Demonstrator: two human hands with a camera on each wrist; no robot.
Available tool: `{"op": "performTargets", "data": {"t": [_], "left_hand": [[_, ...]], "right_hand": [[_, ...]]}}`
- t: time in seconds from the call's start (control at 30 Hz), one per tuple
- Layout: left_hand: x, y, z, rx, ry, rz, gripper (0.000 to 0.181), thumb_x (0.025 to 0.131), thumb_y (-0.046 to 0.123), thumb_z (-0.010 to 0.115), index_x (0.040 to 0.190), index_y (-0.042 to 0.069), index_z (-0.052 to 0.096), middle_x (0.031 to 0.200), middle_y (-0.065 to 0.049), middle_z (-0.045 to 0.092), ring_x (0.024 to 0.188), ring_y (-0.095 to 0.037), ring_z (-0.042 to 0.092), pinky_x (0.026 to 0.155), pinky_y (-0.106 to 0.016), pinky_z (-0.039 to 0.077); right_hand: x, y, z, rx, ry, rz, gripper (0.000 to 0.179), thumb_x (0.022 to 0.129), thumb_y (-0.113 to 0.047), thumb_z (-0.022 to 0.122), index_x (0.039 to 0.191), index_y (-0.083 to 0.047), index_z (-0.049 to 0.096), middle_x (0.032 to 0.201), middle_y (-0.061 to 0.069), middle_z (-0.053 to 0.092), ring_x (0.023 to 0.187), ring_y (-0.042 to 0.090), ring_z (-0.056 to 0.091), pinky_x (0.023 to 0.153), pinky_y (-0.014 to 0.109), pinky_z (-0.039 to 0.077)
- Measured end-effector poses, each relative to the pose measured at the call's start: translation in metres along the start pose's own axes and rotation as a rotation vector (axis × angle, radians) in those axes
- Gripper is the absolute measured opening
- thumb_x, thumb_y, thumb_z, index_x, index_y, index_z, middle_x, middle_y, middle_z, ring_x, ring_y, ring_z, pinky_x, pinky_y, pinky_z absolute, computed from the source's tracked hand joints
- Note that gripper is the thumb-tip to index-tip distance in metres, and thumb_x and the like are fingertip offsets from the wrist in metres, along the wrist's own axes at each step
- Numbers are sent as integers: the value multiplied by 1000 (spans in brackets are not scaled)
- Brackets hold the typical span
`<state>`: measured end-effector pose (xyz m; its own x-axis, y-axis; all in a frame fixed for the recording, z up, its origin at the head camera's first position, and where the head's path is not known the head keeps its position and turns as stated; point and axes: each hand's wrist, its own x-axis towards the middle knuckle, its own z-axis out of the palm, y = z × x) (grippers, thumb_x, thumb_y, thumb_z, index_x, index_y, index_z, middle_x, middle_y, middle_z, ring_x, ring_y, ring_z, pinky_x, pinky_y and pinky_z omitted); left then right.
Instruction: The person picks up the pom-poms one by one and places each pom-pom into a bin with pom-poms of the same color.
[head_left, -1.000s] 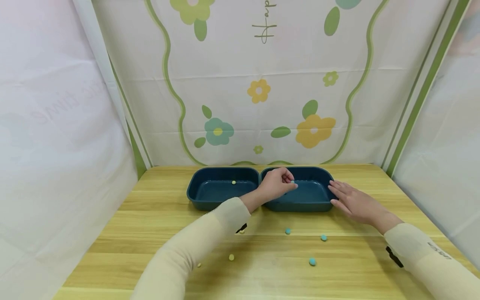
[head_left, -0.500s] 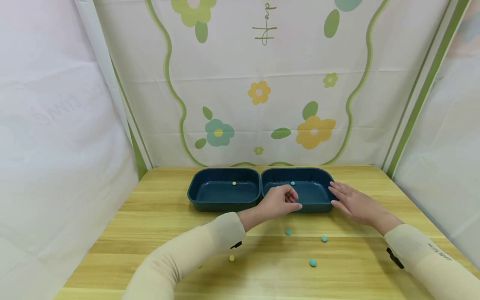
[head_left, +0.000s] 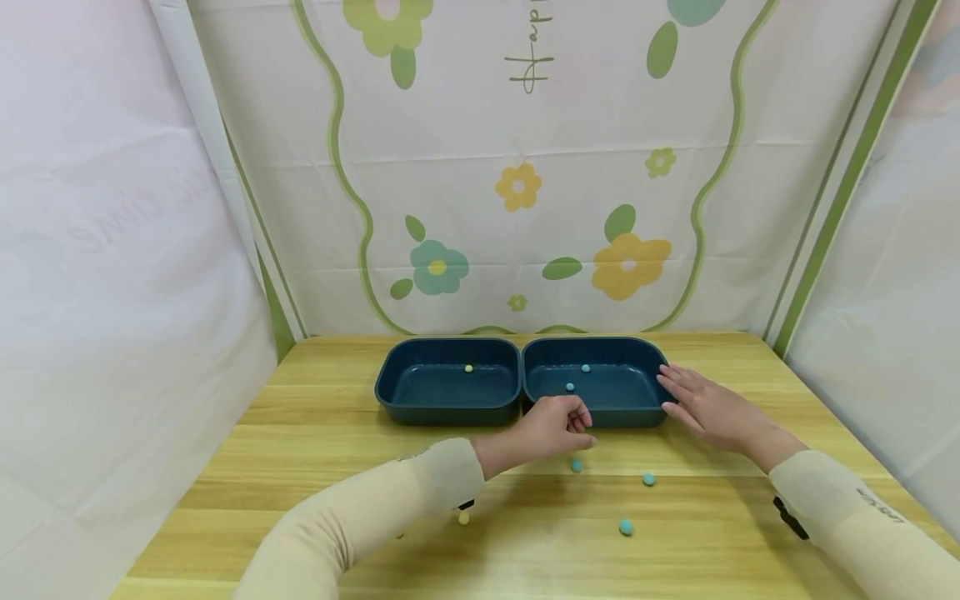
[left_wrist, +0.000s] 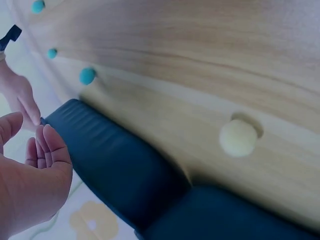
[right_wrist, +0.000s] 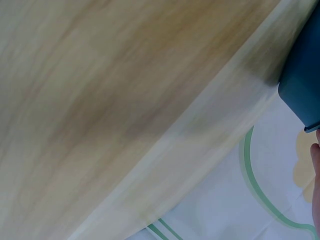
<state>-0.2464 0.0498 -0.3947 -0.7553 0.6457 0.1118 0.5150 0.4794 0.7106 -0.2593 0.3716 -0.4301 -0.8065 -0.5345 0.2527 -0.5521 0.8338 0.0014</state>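
My left hand (head_left: 557, 427) is just in front of the right dark blue tray (head_left: 630, 415), its fingers loosely bent and thumb apart, with nothing between them. In the left wrist view that hand (left_wrist: 37, 175) also shows a gap between thumb and fingers. Inside the right tray lie a small blue ball (head_left: 586, 368) and another blue ball (head_left: 570, 387). My right hand (head_left: 712, 408) touches that tray's right end with straight fingers. On the table, a blue ball (head_left: 576, 466) lies close below my left hand.
A second dark blue tray (head_left: 442, 414) adjoins on the left, holding a yellow ball (head_left: 468, 368). Two more blue balls lie at right, one (head_left: 648, 479) behind the other (head_left: 626, 527). A yellow ball (head_left: 463, 518) lies beside the left sleeve. A printed cloth (head_left: 465, 200) rises behind the table.
My left hand has let go of a blue ball in the right tray and drawn back toward the front, out of the tray. The right hand has stayed at the tray's end.
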Motion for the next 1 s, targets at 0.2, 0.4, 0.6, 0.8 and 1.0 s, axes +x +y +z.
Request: {"op": "performTargets", "data": {"t": [0.2, 0.4, 0.6, 0.8, 1.0], "left_hand": [[-2, -6, 8, 83, -45, -7, 19, 85, 18, 77, 93, 7, 64, 79, 10, 55, 72, -3, 51, 67, -13, 45], [-3, -11, 11, 191, -97, -5, 20, 85, 21, 78, 95, 9, 65, 81, 11, 56, 73, -2, 50, 69, -13, 45], [-2, -16, 12, 228, -128, -1, 20, 84, 20, 79, 95, 9, 66, 81, 9, 58, 72, -1, 51, 68, -14, 45], [1, -20, 14, 236, -175, -45, 20, 83, 21, 79, 94, 13, 64, 78, 11, 56, 69, -3, 51, 66, -15, 45], [3, -21, 16, 263, -221, -57, 19, 83, 19, 79, 90, 14, 63, 77, 10, 55, 69, -5, 50, 66, -16, 44]], "right_hand": [[0, -1, -1, 1, 13, -5, 52, 102, -29, 51, 138, 9, 47, 145, 27, 40, 133, 46, 35, 107, 53, 32], [-1, -3, -3, 4, 19, -10, 52, 102, -29, 52, 138, 9, 48, 144, 28, 41, 132, 47, 37, 106, 53, 33], [0, -4, -5, 3, 34, -28, 51, 101, -27, 53, 137, 9, 49, 143, 28, 42, 131, 47, 38, 102, 57, 36], [0, -4, -5, 12, 8, -12, 52, 102, -28, 52, 139, 8, 47, 145, 28, 40, 133, 47, 36, 103, 57, 35], [0, -3, -5, 12, 6, -13, 52, 102, -28, 52, 139, 9, 47, 145, 28, 40, 132, 47, 36, 104, 56, 35]]}}
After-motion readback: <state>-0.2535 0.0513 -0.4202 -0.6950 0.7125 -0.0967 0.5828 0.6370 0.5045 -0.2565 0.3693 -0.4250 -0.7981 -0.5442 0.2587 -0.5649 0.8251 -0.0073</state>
